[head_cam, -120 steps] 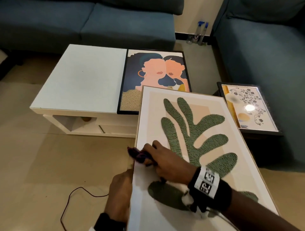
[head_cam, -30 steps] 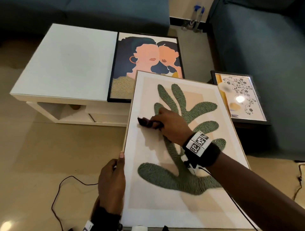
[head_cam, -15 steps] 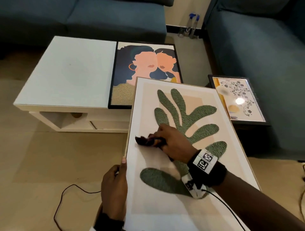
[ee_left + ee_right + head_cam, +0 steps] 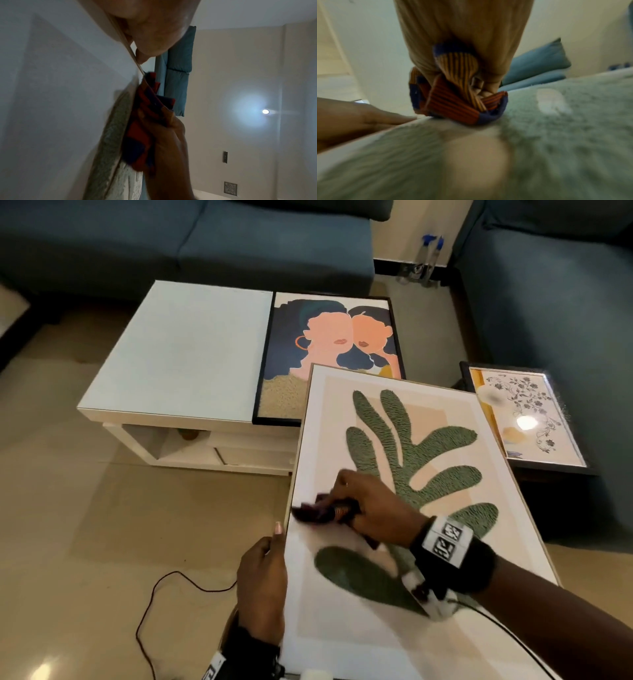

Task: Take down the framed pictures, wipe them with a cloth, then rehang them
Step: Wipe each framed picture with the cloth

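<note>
Ribbed woven cloth (image 4: 453,108), striped orange and navy. Glossy glazing over the leaf picture (image 4: 394,474), thin pale wood-look frame. Glossy white table (image 4: 185,354). Polished floor tiles (image 4: 85,542). Matt blue fabric sofa (image 4: 205,244).

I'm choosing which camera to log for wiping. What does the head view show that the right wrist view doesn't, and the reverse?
Head view only: the portrait picture on the white table, the floral picture, a floor cable.
Right wrist view only: the cloth's ribbed orange and blue stripes, close up.
Both: the right hand gripping the cloth on the leaf picture, and the left hand at its edge.
</note>
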